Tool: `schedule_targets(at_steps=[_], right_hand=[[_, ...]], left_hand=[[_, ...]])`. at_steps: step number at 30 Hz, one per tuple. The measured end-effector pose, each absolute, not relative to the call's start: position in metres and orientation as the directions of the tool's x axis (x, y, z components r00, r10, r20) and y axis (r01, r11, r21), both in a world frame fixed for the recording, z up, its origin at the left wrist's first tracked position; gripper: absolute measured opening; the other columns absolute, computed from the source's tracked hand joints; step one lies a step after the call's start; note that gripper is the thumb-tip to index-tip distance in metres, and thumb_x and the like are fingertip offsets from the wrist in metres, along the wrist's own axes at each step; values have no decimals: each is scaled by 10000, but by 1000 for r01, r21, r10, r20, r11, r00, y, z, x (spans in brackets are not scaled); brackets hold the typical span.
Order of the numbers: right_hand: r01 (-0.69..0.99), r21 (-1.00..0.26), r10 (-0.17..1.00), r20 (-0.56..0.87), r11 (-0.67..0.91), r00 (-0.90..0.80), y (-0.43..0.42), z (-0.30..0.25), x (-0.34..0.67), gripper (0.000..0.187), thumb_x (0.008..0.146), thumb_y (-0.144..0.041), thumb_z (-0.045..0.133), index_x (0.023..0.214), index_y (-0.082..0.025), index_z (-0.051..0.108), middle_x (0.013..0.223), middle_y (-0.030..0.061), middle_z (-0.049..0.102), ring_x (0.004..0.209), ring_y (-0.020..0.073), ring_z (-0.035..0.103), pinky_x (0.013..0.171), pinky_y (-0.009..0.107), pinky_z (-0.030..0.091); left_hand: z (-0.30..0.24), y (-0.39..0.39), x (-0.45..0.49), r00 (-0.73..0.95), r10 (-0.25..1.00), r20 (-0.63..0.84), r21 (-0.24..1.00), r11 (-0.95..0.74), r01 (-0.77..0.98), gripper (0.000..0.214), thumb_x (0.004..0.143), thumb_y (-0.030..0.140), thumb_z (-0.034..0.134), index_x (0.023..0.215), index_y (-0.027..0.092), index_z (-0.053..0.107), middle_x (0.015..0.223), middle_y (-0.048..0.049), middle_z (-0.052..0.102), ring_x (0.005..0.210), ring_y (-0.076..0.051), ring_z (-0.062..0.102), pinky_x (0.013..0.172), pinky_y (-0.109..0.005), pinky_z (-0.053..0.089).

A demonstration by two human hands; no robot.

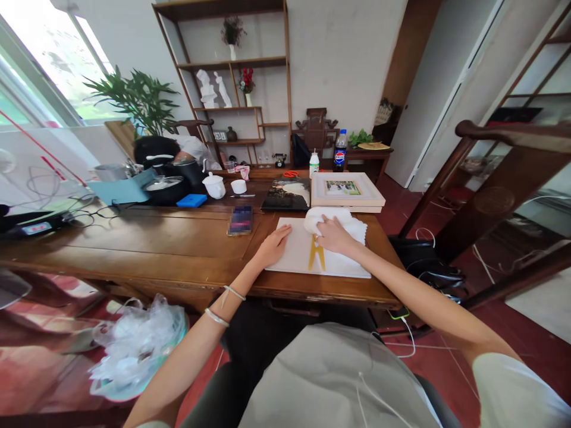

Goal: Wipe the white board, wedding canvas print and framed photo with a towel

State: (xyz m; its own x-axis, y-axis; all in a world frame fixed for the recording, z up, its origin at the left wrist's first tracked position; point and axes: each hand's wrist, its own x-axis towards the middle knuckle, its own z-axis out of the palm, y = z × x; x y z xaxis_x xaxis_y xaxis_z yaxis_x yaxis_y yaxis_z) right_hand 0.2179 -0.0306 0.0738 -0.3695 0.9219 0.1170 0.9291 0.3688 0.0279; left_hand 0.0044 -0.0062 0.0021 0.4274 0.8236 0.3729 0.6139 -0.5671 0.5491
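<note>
A flat white board [292,261] lies near the front edge of the wooden table. My left hand [273,245] rests on the board's left side, fingers stretched out and holding nothing. On its right part my right hand [334,236] grips a bunched white cloth [328,215], which spreads out with a scalloped edge. Just below that hand, a gold A-shaped piece [317,257] sits on the board, its top partly covered by my fingers and the cloth.
Behind the board are a pale picture frame [377,202], a dark photo panel [274,199] and red-handled scissors [291,173]. A phone [240,220] lies to the left. A cola bottle [340,151] and a white bottle [314,163] stand farther back.
</note>
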Motion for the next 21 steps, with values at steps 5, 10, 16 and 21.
schedule_targets(at_steps=[5, 10, 16, 21], right_hand=[[862, 68, 860, 60, 502, -506, -72, 77, 207, 288, 765, -149, 464, 996, -79, 622, 1243, 237, 509, 1211, 345, 401, 957, 489, 308], [785, 79, 788, -11, 615, -616, -141, 83, 191, 303, 750, -160, 486, 999, -102, 648, 1393, 210, 380, 1287, 408, 284, 978, 585, 262], [799, 33, 798, 28, 601, -602, -119, 87, 191, 288, 748, -170, 485, 973, -103, 652, 1260, 196, 526, 1263, 340, 363, 1014, 479, 282], [868, 102, 864, 95, 485, -494, -56, 80, 186, 318, 759, -172, 454, 1007, -97, 637, 1146, 198, 587, 1217, 341, 391, 975, 497, 302]], left_hand=[[0, -5, 5, 423, 820, 384, 546, -572, 612, 448, 872, 189, 323, 1264, 89, 515, 1371, -107, 470, 1309, -197, 386, 1126, -363, 263], [3, -7, 5, 429, 821, 378, 533, -572, 624, 453, 864, 167, 317, 1262, 78, 514, 1371, -108, 469, 1307, -186, 388, 1125, -348, 265], [3, -7, 5, 420, 823, 381, 538, -568, 623, 448, 863, 163, 324, 1263, 96, 515, 1372, -101, 468, 1305, -188, 393, 1121, -353, 271], [3, -5, 5, 408, 834, 371, 598, -551, 582, 437, 856, 161, 343, 1248, 136, 533, 1362, -70, 486, 1310, -192, 384, 1121, -368, 262]])
